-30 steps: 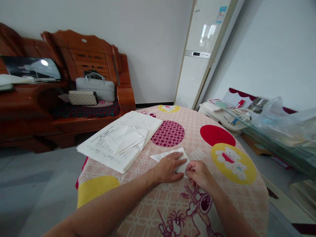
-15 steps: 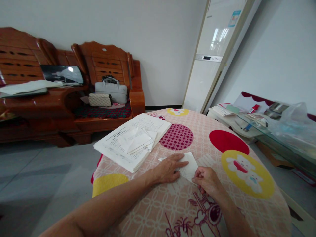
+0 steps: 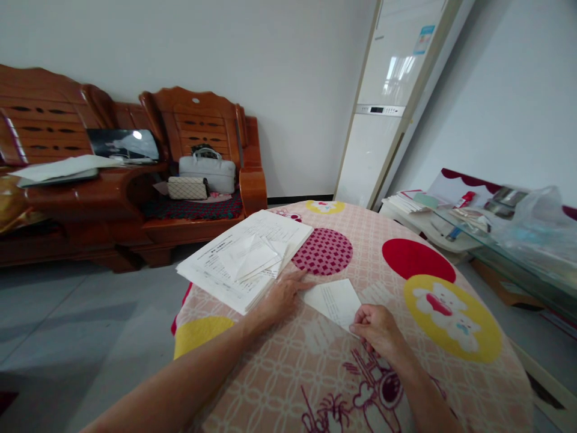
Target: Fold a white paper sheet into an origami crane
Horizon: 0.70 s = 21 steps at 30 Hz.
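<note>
A folded white sheet of paper [image 3: 334, 304] with faint printed lines lies on the patterned tablecloth [image 3: 265, 373]. My right hand [image 3: 379, 329] pinches its right corner between thumb and fingers. At the sheet's left tip is my left hand [image 3: 285, 294], fingers stretched out, the fingertips by the paper's edge. Just beyond my left hand lies a stack of printed sheets [image 3: 220, 258], with several folded paper pieces [image 3: 256, 257] resting on top.
A wooden armchair [image 3: 198, 129] behind the table holds a grey handbag [image 3: 216, 174] and a small quilted purse [image 3: 187, 187]. To the right, a glass-topped side table [image 3: 505, 258] carries papers and a plastic bag [image 3: 541, 219]. A tall white air conditioner [image 3: 363, 159] stands at the back.
My left hand has slid left across the paper toward its left tip, uncovering the printed lines. My right hand keeps its pinch at the right corner. The view has shifted slightly.
</note>
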{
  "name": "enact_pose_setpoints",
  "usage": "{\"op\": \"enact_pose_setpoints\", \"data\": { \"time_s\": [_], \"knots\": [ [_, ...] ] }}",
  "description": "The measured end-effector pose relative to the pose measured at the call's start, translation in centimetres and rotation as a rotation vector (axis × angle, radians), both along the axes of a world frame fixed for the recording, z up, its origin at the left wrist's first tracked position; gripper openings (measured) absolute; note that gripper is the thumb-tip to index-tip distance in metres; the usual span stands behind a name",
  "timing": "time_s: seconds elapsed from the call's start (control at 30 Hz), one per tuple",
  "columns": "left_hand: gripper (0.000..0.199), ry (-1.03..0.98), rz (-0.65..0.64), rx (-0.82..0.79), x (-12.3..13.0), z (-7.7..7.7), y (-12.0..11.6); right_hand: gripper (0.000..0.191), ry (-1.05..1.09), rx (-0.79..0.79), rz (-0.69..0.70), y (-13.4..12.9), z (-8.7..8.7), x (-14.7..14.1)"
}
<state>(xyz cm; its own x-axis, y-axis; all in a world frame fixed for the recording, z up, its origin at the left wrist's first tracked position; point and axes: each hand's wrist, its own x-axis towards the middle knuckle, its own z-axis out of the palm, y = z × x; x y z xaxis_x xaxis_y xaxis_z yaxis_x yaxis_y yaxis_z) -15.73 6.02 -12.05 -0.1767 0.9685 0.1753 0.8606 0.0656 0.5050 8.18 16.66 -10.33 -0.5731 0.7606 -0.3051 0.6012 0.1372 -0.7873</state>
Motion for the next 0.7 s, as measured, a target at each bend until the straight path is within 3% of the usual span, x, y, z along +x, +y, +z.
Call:
{"op": "enact_pose_setpoints", "data": {
  "time_s": [0.2,0.3,0.43,0.57,0.7],
  "knots": [
    [0.043,0.017,0.145,0.078,0.0,0.8,0.1,0.007,0.054,-0.002,-0.016,-0.1,-0.2,0.1],
    [0.029,0.075,0.097,0.036,0.6,1.9,0.5,0.009,0.086,0.012,-0.022,-0.1,-0.5,0.1],
    [0.030,0.059,0.053,-0.016,1.1,2.7,1.3,0.006,0.092,0.005,-0.033,-0.2,-0.6,0.2],
    [0.024,-0.037,0.055,-0.035,1.0,2.6,1.5,0.010,0.113,-0.039,-0.097,0.3,-0.1,0.6],
    [0.028,-0.045,0.042,0.019,1.0,2.3,1.0,0.017,0.199,0.081,-0.200,2.4,0.3,1.3]
  ]
}}
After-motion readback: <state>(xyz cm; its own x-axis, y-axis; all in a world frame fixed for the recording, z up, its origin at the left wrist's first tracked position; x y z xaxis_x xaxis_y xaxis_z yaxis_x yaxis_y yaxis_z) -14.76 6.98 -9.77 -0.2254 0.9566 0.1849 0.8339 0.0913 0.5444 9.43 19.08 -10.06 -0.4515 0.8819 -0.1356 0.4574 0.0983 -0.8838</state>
